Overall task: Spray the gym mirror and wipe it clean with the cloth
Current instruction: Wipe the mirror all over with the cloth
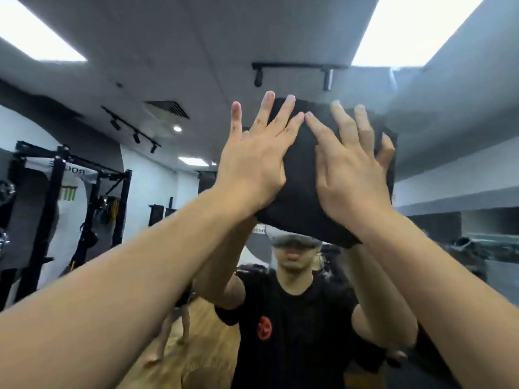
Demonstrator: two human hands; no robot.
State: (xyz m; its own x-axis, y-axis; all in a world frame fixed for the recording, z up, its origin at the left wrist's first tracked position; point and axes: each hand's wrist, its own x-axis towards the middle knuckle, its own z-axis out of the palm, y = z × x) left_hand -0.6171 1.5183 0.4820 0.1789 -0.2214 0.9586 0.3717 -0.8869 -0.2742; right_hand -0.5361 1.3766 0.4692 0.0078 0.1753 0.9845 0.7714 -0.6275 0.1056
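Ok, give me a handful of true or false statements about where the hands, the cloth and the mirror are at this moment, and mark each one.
1. Both hands press flat on the black cloth. True: the left hand and right hand lie on it with fingers straight.
2. The cloth is held against the mirror. True.
3. The right hand holds a spray bottle. False: no spray bottle is in view; that hand lies on the cloth.
4. The cloth is white. False: it is black.
5. The hands work low, near the floor. False: they reach up, above the head seen in the reflection.
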